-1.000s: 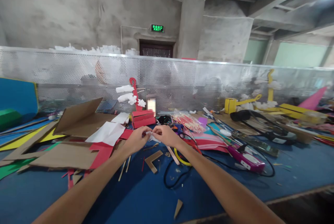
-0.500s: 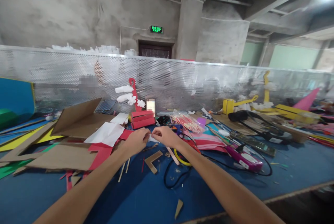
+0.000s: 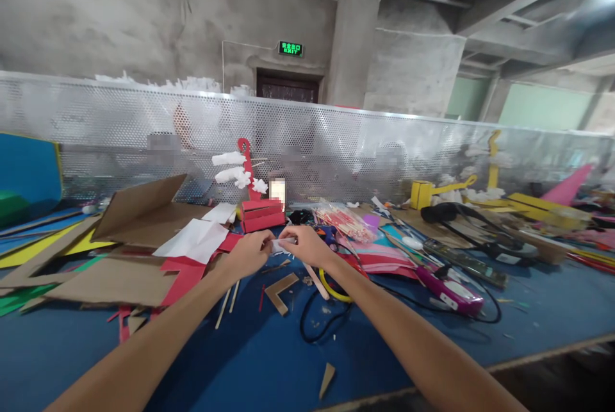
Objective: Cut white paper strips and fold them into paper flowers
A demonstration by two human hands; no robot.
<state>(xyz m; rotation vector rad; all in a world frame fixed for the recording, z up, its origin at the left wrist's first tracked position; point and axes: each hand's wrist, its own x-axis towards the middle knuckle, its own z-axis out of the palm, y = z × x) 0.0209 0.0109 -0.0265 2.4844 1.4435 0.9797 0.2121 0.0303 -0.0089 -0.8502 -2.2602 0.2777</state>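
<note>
the left hand (image 3: 250,254) and the right hand (image 3: 304,248) are close together above the table (image 3: 230,367), fingers pinched narrow on a small white piece (image 3: 282,245) stretched between them; it is partly hidden and blurred, perhaps thin paper. just beyond the hands, on the far side, lies a red box (image 3: 262,216), with a red upright strip (image 3: 246,162) and white puffy shapes (image 3: 229,175) behind it. to the left, a white sheet (image 3: 192,240) lies over red card, near flat brown cardboard (image 3: 113,280). on the near side of the hands is an l-shaped piece (image 3: 283,292). to the right are a clear bag of sticks (image 3: 348,223) and a purple power strip (image 3: 449,292).
</note>
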